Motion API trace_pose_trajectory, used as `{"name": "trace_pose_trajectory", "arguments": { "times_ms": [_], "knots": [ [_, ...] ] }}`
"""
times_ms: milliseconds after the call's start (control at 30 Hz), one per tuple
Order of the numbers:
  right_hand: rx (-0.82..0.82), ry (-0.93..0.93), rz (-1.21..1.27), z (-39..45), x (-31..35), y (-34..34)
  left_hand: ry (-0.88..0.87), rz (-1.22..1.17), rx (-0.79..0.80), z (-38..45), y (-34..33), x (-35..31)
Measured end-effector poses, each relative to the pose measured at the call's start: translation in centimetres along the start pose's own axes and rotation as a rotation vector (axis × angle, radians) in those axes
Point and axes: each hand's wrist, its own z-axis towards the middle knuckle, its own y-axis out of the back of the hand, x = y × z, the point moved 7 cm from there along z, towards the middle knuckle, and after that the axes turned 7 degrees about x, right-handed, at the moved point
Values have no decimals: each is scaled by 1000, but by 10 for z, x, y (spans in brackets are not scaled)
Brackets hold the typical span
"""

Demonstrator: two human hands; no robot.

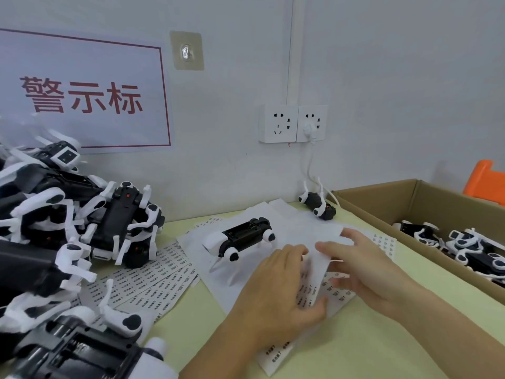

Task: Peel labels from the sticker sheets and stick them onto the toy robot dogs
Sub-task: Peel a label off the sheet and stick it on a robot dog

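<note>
A sticker sheet (311,289) printed with small black labels is bent up between my hands over the table. My left hand (276,294) grips its left side, fingers on top and thumb at the lower edge. My right hand (366,272) is blurred; its fingers lie over the sheet's upper part with the thumb below, pinching it. Just beyond my hands, a black-and-white toy robot dog (241,237) lies belly up on white paper (216,277). Another dog (318,206) lies near the wall.
A heap of toy dogs (68,222) fills the left side. More sticker sheets (153,277) are fanned out beside it. An open cardboard box (382,198) on the right holds several dogs. A plugged cable (310,162) hangs from the wall socket.
</note>
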Motion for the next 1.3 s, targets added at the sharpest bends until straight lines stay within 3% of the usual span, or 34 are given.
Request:
{"name": "trace_pose_trajectory", "arguments": {
  "times_ms": [133, 267, 367, 700, 867, 1000, 1200, 1300],
  "knots": [
    [107, -63, -121, -3, -8, -17, 26, -109, -27, -2, 2, 4],
    [76, -165, -178, 0, -19, -9, 63, -153, -27, -2, 2, 8],
    [152, -212, -177, -1, -20, -11, 87, -186, -81, -2, 4, 14],
    [169, -148, -72, -1, -12, -11, 200, -481, -296, 3, 14, 38],
    [226, -162, 30, -6, -5, -14, 256, -418, -324, 1, 17, 42],
    [204, -156, 22, -7, -5, -15, 150, -282, -299, 1, 20, 28],
    [118, -136, -35, -4, -12, -14, -10, 123, -288, 4, 16, 8],
    [91, -131, -41, -3, -15, -13, 30, 60, -243, 6, 12, 9]
  ]
}}
